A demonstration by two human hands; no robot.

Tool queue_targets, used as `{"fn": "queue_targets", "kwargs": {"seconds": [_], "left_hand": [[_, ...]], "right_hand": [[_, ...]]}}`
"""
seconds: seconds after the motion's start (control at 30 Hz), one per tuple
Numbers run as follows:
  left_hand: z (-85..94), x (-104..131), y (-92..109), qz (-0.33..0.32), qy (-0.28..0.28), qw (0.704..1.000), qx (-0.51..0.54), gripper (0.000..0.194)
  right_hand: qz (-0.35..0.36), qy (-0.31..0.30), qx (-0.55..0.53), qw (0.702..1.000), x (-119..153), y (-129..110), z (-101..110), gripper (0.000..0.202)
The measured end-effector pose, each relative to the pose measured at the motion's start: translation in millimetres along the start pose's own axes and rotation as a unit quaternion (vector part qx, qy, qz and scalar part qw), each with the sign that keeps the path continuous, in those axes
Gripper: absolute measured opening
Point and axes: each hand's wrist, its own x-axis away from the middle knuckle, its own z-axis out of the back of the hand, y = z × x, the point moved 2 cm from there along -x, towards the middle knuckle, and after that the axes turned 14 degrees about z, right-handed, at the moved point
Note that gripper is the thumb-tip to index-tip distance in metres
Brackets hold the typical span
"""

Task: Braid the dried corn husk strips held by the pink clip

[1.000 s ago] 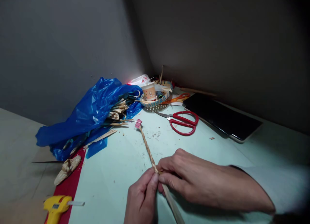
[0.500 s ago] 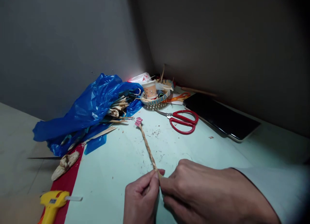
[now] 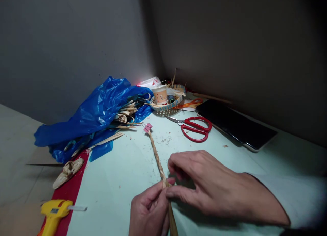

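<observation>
A braid of straw-coloured plant strips [image 3: 156, 155] runs up the table, its far end held in a pink binder clip [image 3: 147, 128]. My left hand [image 3: 150, 208] pinches the near end of the braid between thumb and fingers. A wider greenish-tan strip [image 3: 172, 220] hangs from that spot toward the bottom edge. Just to the right, my right hand [image 3: 201, 185] is open, thumb and fingers apart, its thumb tip resting at the pinched spot by the left thumb. Part of the lower strip is hidden behind the left hand.
Red-handled scissors [image 3: 196, 128] lie beyond my right hand, beside a black flat device [image 3: 235, 125]. A blue plastic bag [image 3: 89, 110] spills dry strips at left. A yellow glue gun [image 3: 55, 210] lies front left. A woven tray [image 3: 167, 106] holds a paper cup [image 3: 160, 95].
My right hand has lifted and opened, its fingers moving up and away from the strip, which now shows below. The left hand keeps its pinch on the braid.
</observation>
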Motion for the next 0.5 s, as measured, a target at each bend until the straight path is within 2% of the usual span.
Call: {"fn": "queue_targets", "kwargs": {"seconds": [0.17, 0.33, 0.5], "left_hand": [[5.0, 2.3, -0.5, -0.011, -0.004, 1.0, -0.001, 0.041], [7.7, -1.0, -3.6, -0.012, -0.026, 0.999, 0.023, 0.042], [7.2, -1.5, -5.8, -0.012, -0.011, 1.0, 0.026, 0.044]], "right_hand": [[0.004, -0.033, -0.121, 0.992, -2.6, 8.9, -0.7, 0.019], [-0.002, -0.024, -0.183, 0.983, -5.8, 9.5, -1.1, 0.024], [-0.038, 0.01, -0.226, 0.973, -6.5, 17.5, -7.7, 0.033]]}}
